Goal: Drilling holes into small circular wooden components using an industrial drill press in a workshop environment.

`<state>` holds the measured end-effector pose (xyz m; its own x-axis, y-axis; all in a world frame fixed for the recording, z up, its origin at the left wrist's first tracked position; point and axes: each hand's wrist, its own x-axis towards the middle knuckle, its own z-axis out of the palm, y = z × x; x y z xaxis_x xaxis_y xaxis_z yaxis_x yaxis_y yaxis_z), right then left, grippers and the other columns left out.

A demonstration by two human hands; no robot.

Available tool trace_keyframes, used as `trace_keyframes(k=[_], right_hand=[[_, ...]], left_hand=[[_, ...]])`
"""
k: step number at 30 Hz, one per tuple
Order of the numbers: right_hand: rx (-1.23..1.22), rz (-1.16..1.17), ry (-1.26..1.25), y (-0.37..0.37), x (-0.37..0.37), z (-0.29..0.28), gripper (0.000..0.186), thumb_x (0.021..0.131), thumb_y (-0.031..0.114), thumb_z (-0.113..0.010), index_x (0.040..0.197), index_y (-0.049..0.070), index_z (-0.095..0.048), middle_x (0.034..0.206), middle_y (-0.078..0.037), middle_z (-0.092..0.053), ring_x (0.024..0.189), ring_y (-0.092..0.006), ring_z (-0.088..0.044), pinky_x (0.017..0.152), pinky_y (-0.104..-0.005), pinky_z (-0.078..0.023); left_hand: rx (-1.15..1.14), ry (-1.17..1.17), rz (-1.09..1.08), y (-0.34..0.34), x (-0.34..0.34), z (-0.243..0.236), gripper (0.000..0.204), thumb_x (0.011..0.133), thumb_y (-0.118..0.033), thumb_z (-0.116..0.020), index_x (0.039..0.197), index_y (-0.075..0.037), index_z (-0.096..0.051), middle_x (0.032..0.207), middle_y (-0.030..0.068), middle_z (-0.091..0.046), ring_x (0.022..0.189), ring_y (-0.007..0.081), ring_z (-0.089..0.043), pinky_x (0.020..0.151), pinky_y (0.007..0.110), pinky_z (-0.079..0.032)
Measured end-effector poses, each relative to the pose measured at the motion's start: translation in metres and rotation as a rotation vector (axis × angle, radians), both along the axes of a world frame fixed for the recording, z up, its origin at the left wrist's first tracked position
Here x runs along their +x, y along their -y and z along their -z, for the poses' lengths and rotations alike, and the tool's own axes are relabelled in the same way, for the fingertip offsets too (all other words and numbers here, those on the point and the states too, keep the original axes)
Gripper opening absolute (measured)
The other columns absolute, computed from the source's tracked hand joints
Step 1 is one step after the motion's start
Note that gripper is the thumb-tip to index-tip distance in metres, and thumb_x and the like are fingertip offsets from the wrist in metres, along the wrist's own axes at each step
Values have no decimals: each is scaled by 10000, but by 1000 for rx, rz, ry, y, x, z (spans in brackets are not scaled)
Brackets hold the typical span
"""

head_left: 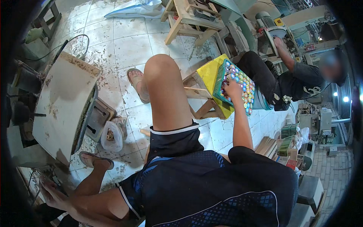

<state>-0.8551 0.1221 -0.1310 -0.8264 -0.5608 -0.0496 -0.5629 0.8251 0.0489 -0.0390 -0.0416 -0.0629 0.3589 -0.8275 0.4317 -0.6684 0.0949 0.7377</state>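
My right hand (pixel 233 90) reaches out over a green plastic basket (pixel 217 85) filled with many small round pieces with multicoloured tops (pixel 246 92). Its fingers are curled down among the pieces at the basket's left side, beside some dark reddish ones; what they grip is hidden. The basket rests on a yellow sheet (pixel 206 75) over a wooden stool (pixel 204 109). Low at the left, my left hand (pixel 53 195) is stretched out beside my leg, near the corner of a pale work table (pixel 56 106). No object shows in it.
A white plastic bag (pixel 112 137) with brown bits stands on the littered tile floor beside the pale table. Another wooden stool (pixel 193 20) is further ahead. At the right, a person in dark clothes (pixel 298 81) works at a machine with a motor (pixel 265 20). Stacked boards (pixel 266 146) lie nearby.
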Motion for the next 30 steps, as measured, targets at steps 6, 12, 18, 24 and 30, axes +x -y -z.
trace_keyframes(k=[6, 12, 18, 24, 30], right_hand=[[27, 63, 7, 5, 1, 11, 447, 920, 344, -625, 1257, 51, -645, 1142, -276, -717, 1086, -454, -689, 933, -581, -534], [-63, 92, -26, 16, 26, -19, 417, 921, 344, -611, 1215, 49, -635, 1102, -262, -728, 1042, -455, -699, 904, -562, -532], [-641, -111, -52, 86, 89, -98, 311, 893, 287, -666, 1073, 33, -650, 931, -171, -726, 851, -358, -710, 772, -459, -539], [-891, -789, 939, 196, 226, -132, 217, 884, 68, -670, 1093, 13, -653, 929, -33, -656, 832, -100, -625, 739, -271, -529], [-393, -1073, 1756, 262, 416, -116, 189, 975, 171, -604, 1034, 7, -679, 876, -64, -683, 724, -128, -668, 628, -269, -546]], left_hand=[[10, 58, 124, 7, -8, 2, 304, 1094, -171, -572, 1239, 70, -686, 949, 58, -666, 732, 99, -469, 619, 267, -391], [-14, 78, 211, 6, -19, 10, 273, 1098, -153, -553, 1195, 69, -677, 882, 52, -624, 776, 109, -519, 651, 272, -429], [37, 80, 430, 5, -40, -6, 205, 1081, -105, -545, 1107, 45, -683, 916, 68, -643, 760, 111, -578, 655, 252, -460], [-18, 136, 435, 5, -94, -23, 168, 968, -48, -681, 1115, 28, -713, 910, 110, -658, 747, 181, -628, 663, 283, -484], [-179, 151, 555, 13, -133, -34, 447, 883, -18, -743, 1317, 17, -646, 1050, 148, -688, 873, 254, -640, 772, 344, -527]])
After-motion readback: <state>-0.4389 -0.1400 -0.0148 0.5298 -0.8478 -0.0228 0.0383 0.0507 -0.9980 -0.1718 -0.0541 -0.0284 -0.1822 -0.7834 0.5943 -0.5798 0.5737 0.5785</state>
